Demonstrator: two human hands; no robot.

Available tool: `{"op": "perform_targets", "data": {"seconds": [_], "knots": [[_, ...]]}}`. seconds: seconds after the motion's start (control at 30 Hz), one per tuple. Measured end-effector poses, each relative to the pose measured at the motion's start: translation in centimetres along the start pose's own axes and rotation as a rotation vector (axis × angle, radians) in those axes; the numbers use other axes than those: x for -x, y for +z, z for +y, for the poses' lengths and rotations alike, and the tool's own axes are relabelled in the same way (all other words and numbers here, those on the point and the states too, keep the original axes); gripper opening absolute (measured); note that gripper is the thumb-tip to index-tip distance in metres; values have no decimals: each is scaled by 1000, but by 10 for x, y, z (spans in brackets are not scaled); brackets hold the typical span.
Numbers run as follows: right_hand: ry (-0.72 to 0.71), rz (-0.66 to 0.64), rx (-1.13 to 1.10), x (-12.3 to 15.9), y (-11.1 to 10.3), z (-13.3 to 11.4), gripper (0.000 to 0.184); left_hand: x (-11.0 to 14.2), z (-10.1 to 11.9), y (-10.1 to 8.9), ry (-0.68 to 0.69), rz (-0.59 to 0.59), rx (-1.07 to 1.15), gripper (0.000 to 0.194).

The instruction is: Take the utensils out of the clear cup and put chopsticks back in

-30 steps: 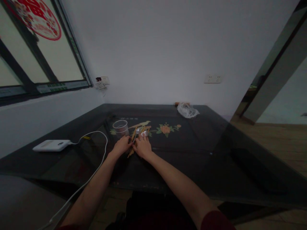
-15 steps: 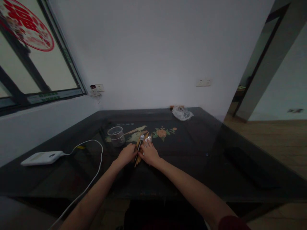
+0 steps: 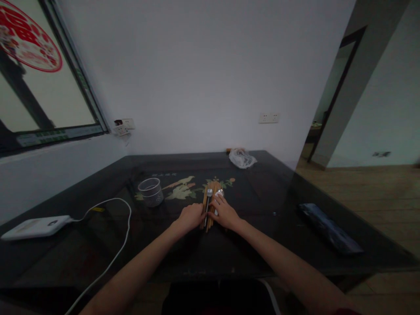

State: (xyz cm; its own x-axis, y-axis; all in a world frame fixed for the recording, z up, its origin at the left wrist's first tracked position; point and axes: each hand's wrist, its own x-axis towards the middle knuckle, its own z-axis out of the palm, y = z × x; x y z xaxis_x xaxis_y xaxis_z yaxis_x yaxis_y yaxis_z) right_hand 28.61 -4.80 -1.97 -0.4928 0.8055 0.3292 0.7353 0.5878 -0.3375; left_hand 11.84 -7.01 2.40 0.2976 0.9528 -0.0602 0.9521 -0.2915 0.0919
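Note:
A bundle of wooden chopsticks (image 3: 209, 224) lies on the dark table in front of me, pointing away from me. Among them is a metal spoon (image 3: 209, 193) with its round bowl at the far end; another shiny spoon head (image 3: 220, 192) shows just past my right fingers. My left hand (image 3: 190, 216) is closed against the bundle's left side. From the right, my right hand (image 3: 226, 213) curls over the chopsticks and the second spoon, hiding part of them. A clear plastic cup (image 3: 151, 192) stands upright to the left, apart from both hands.
A white device (image 3: 36, 227) with a white cable (image 3: 128, 223) lies on the left. At the right is a dark flat phone-like object (image 3: 330, 227). A crumpled clear plastic bag (image 3: 242, 158) sits by the back wall. The table (image 3: 262, 249) has a bird-and-flower picture.
Both hands and the bundle of chopsticks and spoons have shifted right across the table, away from the cup. My view has turned slightly to the right.

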Motion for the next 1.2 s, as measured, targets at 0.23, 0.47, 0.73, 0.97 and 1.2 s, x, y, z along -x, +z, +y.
{"op": "perform_targets", "data": {"seconds": [0.23, 0.47, 0.73, 0.97, 1.2], "knots": [[21, -4, 12, 22, -18, 40, 28, -20, 38, 3, 76, -27, 29, 39], [-10, 44, 15, 43, -29, 91, 28, -30, 80, 7, 108, 15, 67, 39], [41, 81, 3, 48, -32, 103, 29, -25, 80, 28, 195, 219, 19, 42], [21, 97, -42, 46, -33, 105, 39, -23, 79, 29, 290, 291, 91, 45], [-6, 77, -129, 46, -35, 112, 43, -25, 77, 35, 331, 167, 138, 49]]}}
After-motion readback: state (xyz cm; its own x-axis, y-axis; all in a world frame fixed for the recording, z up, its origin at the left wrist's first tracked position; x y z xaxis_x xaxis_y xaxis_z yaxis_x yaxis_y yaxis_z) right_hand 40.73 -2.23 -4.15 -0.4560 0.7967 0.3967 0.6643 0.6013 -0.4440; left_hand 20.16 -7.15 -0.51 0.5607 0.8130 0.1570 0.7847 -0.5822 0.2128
